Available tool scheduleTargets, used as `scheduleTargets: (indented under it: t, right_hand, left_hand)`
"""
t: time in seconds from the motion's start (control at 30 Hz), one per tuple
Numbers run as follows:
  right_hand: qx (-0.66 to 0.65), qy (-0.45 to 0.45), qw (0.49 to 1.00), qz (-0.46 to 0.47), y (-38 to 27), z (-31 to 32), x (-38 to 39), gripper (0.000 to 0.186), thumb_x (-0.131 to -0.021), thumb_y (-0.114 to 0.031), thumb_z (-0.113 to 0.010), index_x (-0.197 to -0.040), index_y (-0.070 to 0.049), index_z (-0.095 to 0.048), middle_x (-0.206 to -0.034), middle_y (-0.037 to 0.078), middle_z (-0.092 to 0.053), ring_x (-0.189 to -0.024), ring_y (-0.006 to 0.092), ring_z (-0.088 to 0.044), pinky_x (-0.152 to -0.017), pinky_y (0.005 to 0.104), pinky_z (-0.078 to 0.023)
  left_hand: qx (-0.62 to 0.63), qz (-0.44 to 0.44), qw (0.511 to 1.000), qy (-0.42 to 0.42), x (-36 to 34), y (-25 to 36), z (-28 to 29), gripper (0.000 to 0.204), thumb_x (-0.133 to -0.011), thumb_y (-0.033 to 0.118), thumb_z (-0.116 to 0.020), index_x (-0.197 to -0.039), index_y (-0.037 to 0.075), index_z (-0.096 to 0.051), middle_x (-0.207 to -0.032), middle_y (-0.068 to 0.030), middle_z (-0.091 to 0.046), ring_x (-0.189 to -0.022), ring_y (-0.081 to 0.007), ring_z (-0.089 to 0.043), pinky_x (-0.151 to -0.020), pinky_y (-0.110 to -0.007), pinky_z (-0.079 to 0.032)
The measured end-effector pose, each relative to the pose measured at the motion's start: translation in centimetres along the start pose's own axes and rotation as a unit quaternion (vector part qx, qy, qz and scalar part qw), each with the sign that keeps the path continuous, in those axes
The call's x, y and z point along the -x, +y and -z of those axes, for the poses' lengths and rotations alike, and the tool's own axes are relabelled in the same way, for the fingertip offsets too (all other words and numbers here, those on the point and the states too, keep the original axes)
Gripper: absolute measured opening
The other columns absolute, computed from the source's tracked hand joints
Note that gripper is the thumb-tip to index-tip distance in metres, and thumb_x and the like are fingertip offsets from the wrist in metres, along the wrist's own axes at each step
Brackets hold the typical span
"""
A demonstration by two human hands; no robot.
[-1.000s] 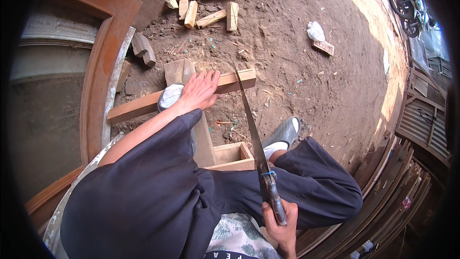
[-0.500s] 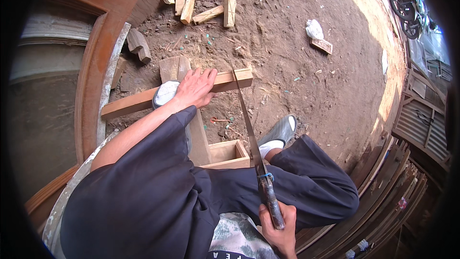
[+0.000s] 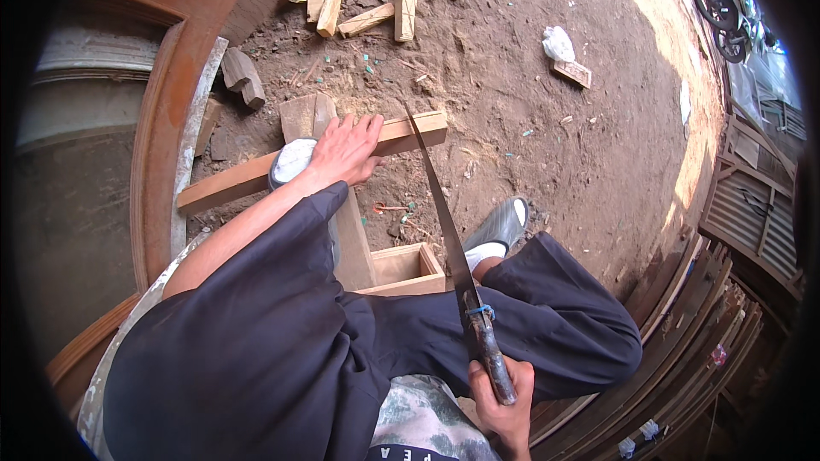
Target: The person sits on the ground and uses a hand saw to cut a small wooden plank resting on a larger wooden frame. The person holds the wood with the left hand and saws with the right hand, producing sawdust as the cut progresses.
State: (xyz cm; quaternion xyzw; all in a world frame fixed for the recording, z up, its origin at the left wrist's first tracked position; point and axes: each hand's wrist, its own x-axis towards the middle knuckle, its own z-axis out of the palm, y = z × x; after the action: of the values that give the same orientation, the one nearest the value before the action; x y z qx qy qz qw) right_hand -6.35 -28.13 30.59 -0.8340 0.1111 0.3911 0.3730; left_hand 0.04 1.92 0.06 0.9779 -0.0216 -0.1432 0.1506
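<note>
A squared wooden beam (image 3: 231, 183) lies at a slant, its right end raised on the left. My left hand (image 3: 346, 151) presses over it, fingers curled round its far edge. Just left of that hand, my shoe with a white sock (image 3: 293, 162) rests on the beam. In my right hand (image 3: 504, 397), near my lap, is the dark handle of a handsaw (image 3: 448, 226). Its long blade points away from me, the narrow tip crossing the beam near the right end. Whether the teeth sit in a cut is too small to tell.
Beneath the beam runs a wooden support (image 3: 348, 239), beside an open wooden box (image 3: 401, 269). Cut wood blocks (image 3: 366, 20) lie on the dirt ahead. A brown wooden frame (image 3: 158, 145) stands at left, stacked boards (image 3: 683, 350) at right. My other shoe (image 3: 500, 226) is right of the saw.
The saw and my right hand have shifted slightly right and back toward me. My left hand stays in place on the beam. The whole view has tilted a little.
</note>
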Motion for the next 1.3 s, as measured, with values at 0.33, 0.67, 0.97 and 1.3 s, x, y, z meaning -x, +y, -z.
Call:
scheduleTargets:
  t: [0.33, 0.67, 0.97, 1.3]
  right_hand:
    - [0.032, -0.019, 0.998, 0.047, -1.1, -1.4, -1.6, 0.018, -0.090, -0.005, -0.068, -0.076, 0.002, -0.060, -0.054, 0.010, -0.049, -0.045, 0.0147, -0.044, -0.049, 0.0328, -0.040]
    - [0.028, 0.005, 0.998, 0.049, -1.2, -2.9, -2.2, 0.017, -0.090, -0.004, -0.068, -0.077, 0.002, -0.060, -0.054, 0.010, -0.048, -0.046, 0.0149, -0.043, -0.049, 0.0333, -0.040]
    - [0.029, -0.003, 0.999, 0.044, -2.1, -2.3, -2.6, 0.019, -0.091, -0.005, -0.068, -0.076, 0.003, -0.060, -0.054, 0.009, -0.049, -0.048, 0.0109, -0.042, -0.050, 0.0324, -0.040]
    - [0.037, -0.035, 0.998, 0.044, -3.1, -1.3, -2.7, 0.007, -0.087, -0.004, -0.069, -0.085, 0.003, -0.067, -0.061, 0.014, -0.059, -0.049, 0.0192, -0.058, -0.054, 0.0327, -0.047]
  left_hand:
    - [0.000, 0.001, 1.000, -0.001, 0.0, 0.1, -0.2, 0.078, -0.085, 0.040, -0.081, -0.142, 0.000, -0.047, -0.129, -0.0130, -0.062, -0.114, -0.0307, -0.060, -0.094, -0.043, -0.047]
    - [0.012, 0.005, 1.000, -0.008, 0.1, 0.2, 0.5, 0.077, -0.085, 0.040, -0.081, -0.142, 0.000, -0.048, -0.128, -0.0120, -0.062, -0.113, -0.0300, -0.060, -0.095, -0.042, -0.047]
    - [0.012, -0.011, 1.000, 0.000, 0.2, -0.2, -0.2, 0.077, -0.085, 0.039, -0.081, -0.145, 0.002, -0.047, -0.126, -0.0123, -0.064, -0.110, -0.0298, -0.062, -0.092, -0.042, -0.048]
    - [-0.004, -0.026, 1.000, 0.013, -0.4, 0.0, -0.5, 0.079, -0.086, 0.044, -0.077, -0.144, 0.000, -0.047, -0.122, -0.0133, -0.063, -0.112, -0.0321, -0.062, -0.092, -0.044, -0.048]
